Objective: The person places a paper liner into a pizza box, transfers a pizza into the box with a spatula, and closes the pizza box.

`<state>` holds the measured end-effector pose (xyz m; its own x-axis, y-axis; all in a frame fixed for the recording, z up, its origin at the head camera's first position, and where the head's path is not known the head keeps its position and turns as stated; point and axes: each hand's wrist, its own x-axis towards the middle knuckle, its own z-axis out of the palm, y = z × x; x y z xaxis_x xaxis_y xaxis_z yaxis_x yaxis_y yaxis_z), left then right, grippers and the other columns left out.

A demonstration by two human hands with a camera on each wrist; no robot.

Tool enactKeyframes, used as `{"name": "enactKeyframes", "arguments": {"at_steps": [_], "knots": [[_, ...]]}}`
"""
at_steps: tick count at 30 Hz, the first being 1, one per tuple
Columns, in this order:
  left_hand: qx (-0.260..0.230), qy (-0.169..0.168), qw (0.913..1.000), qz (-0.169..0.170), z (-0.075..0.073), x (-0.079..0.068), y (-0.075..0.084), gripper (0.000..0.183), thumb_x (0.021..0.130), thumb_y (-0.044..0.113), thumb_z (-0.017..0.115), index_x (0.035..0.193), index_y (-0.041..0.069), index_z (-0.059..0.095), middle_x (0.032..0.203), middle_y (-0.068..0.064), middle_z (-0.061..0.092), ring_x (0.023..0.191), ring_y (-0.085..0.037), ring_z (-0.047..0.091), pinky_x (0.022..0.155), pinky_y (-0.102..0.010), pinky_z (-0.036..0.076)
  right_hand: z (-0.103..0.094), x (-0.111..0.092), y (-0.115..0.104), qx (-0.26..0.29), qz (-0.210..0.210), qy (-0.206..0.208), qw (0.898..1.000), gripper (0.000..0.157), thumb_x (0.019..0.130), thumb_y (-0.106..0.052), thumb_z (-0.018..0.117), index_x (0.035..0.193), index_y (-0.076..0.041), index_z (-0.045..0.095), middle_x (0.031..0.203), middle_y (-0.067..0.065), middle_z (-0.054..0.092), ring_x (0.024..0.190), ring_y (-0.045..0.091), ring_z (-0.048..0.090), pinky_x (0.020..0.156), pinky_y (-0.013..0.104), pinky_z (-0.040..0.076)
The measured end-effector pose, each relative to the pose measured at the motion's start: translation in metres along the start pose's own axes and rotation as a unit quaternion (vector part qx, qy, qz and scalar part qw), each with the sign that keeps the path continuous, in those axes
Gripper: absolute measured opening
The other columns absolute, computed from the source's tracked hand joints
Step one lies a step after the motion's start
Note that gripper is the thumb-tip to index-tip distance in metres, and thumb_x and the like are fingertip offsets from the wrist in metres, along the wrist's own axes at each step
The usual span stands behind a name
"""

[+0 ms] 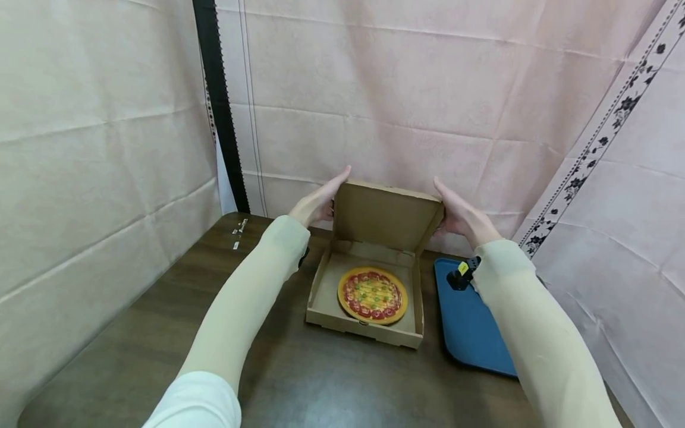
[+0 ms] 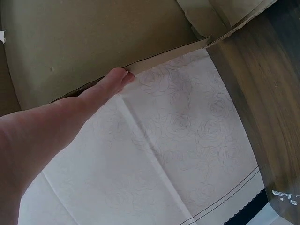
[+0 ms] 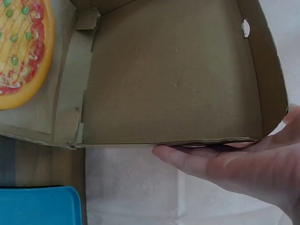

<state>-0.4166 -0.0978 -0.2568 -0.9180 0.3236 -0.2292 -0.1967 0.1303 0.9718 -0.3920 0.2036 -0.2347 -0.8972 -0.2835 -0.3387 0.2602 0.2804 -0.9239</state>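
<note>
A cardboard pizza box [image 1: 364, 336] stands on the table with its lid [image 1: 386, 217] raised. Inside the base lies a round pizza [image 1: 373, 295] with red, yellow and green toppings. My left hand [image 1: 321, 200] rests along the lid's left side, thumb pointing up by the top corner; its fingers [image 2: 105, 89] lie straight against the cardboard edge in the left wrist view. On the opposite side, my right hand [image 1: 459, 213] touches the lid's edge, and extended fingers [image 3: 187, 159] press along it in the right wrist view. Both hands' far fingers are partly hidden.
A blue tray [image 1: 471, 333] lies right of the box, partly under my right forearm. Small white scraps [image 1: 238, 232] stick to the brown table [image 1: 214, 321] at its far left corner. Pale patterned cloth [image 1: 407, 89] hangs close behind the box and on both sides.
</note>
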Motion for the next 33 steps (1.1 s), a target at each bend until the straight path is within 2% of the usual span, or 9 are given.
{"name": "enactKeyframes", "arguments": {"at_steps": [6,8,12,15,17,20,25,30,33], "knots": [[0.013,0.003,0.9999,0.003,-0.001,0.0,0.0,0.082,0.087,0.077,0.035,0.155,0.038,0.01,0.165,0.0,-0.008,0.149,-0.042,0.006,0.117,-0.06,0.018,0.003,0.0,0.0,-0.034,-0.01,0.03,0.999,0.081,0.098,-0.061,0.021,0.154,-0.003,0.009,0.154,0.034,0.017,0.141,0.049,0.024,0.114,0.061,0.024],[0.021,0.001,0.9998,0.004,-0.001,0.0,0.0,0.081,0.088,0.076,0.034,0.155,0.036,0.013,0.165,-0.001,-0.007,0.149,-0.042,0.008,0.117,-0.06,0.018,0.004,-0.001,0.002,-0.049,-0.015,0.034,0.998,0.08,0.099,-0.06,0.022,0.154,-0.003,0.012,0.151,0.035,0.021,0.138,0.048,0.031,0.11,0.058,0.032],[0.034,-0.001,0.9994,-0.001,0.0,-0.002,-0.004,0.08,0.09,0.074,0.032,0.155,0.032,0.015,0.165,-0.007,-0.001,0.148,-0.041,0.014,0.118,-0.057,0.02,0.004,-0.003,0.005,-0.079,-0.026,0.038,0.996,0.079,0.099,-0.06,0.024,0.151,-0.001,0.021,0.138,0.034,0.037,0.111,0.037,0.055,0.092,0.045,0.047],[0.033,-0.003,0.9995,-0.005,-0.001,-0.001,-0.007,0.081,0.09,0.073,0.032,0.156,0.031,0.01,0.164,-0.011,0.002,0.146,-0.042,0.02,0.117,-0.056,0.024,0.004,-0.005,0.008,-0.086,-0.034,0.038,0.995,0.076,0.099,-0.058,0.025,0.147,0.001,0.027,0.126,0.027,0.045,0.091,0.024,0.06,0.082,0.038,0.05],[0.028,-0.006,0.9996,-0.006,-0.002,0.002,-0.01,0.082,0.09,0.073,0.033,0.156,0.031,0.007,0.163,-0.013,0.004,0.145,-0.043,0.022,0.117,-0.055,0.025,0.003,-0.006,0.009,-0.084,-0.039,0.035,0.995,0.074,0.1,-0.057,0.027,0.146,0.001,0.029,0.121,0.024,0.047,0.088,0.021,0.06,0.082,0.037,0.05],[0.02,-0.014,0.9997,-0.002,-0.003,0.002,-0.013,0.081,0.092,0.07,0.033,0.156,0.028,0.008,0.16,-0.017,0.016,0.141,-0.042,0.032,0.116,-0.054,0.029,0.002,-0.007,0.012,-0.074,-0.05,0.033,0.995,0.068,0.101,-0.055,0.029,0.142,-0.001,0.034,0.12,0.022,0.048,0.089,0.02,0.06,0.086,0.039,0.049],[0.016,-0.02,0.9995,0.015,-0.004,-0.006,-0.017,0.073,0.096,0.064,0.034,0.153,0.021,0.023,0.141,-0.02,0.041,0.128,-0.041,0.047,0.113,-0.051,0.035,0.002,-0.01,0.018,-0.063,-0.064,0.028,0.996,0.064,0.101,-0.053,0.032,0.137,-0.002,0.038,0.124,0.019,0.047,0.098,0.023,0.057,0.087,0.038,0.049],[0.031,-0.016,0.999,0.029,-0.008,-0.01,-0.024,0.072,0.097,0.059,0.041,0.153,0.016,0.026,0.139,-0.022,0.043,0.126,-0.044,0.049,0.111,-0.052,0.038,0.005,-0.013,0.025,-0.047,-0.078,0.013,0.996,0.07,0.101,-0.052,0.033,0.149,-0.001,0.025,0.138,0.021,0.037,0.128,0.037,0.041,0.106,0.049,0.039],[0.038,-0.015,0.9984,0.039,-0.011,-0.012,-0.028,0.077,0.096,0.055,0.047,0.154,0.012,0.021,0.144,-0.02,0.039,0.128,-0.042,0.048,0.11,-0.052,0.038,0.005,-0.016,0.029,-0.048,-0.095,0.002,0.994,0.071,0.102,-0.05,0.033,0.154,-0.005,0.017,0.143,0.021,0.032,0.135,0.039,0.034,0.111,0.055,0.033]]}}
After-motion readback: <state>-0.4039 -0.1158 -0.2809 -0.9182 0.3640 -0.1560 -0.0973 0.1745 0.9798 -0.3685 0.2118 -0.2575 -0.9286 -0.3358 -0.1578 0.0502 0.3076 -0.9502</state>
